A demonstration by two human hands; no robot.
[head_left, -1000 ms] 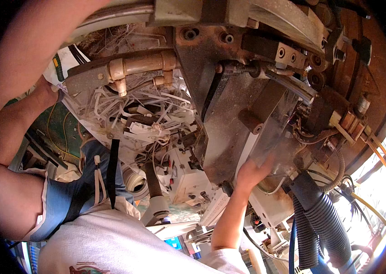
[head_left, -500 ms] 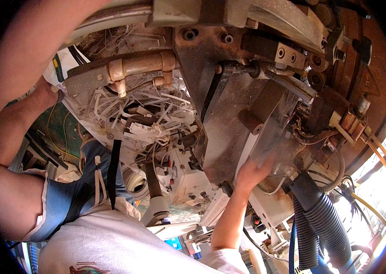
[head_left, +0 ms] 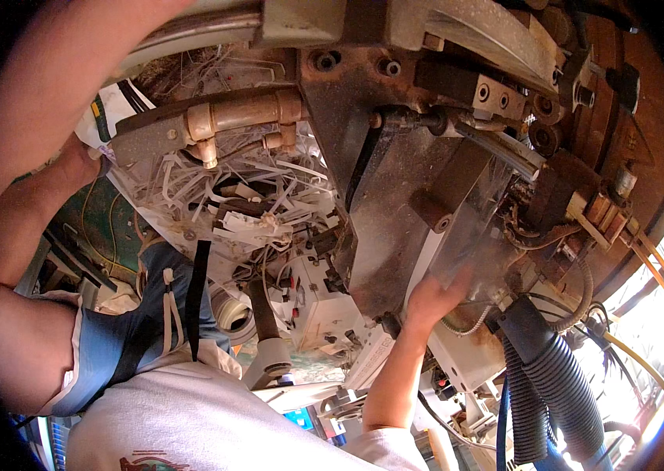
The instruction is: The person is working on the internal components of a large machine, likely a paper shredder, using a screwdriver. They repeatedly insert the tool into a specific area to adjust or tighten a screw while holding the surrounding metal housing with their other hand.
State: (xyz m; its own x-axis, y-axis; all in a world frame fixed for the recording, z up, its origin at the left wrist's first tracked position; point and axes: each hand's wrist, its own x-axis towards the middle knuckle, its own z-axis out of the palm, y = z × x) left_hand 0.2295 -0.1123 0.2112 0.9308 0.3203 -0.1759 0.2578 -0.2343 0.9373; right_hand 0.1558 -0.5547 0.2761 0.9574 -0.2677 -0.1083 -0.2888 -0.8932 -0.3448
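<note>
My right hand (head_left: 430, 300) reaches up from the lower middle to a machine's clear cover (head_left: 489, 235), beside the lower end of a pale strip (head_left: 424, 255). Its fingers blur into the hazy cover, so I cannot tell whether they grip anything. A broad dark metal plate (head_left: 383, 259) with a round boss (head_left: 434, 210) stands just left of this hand. My left arm (head_left: 73, 86) is raised close by at the upper left, and its hand lies outside the picture.
White plastic strips (head_left: 190, 177) lie heaped left of the plate, below a brownish pipe fitting (head_left: 230, 114). Ribbed black hoses (head_left: 563, 385) hang at the lower right. A white box (head_left: 328, 310) stands low in the middle. My bent leg (head_left: 21, 337) is at the left.
</note>
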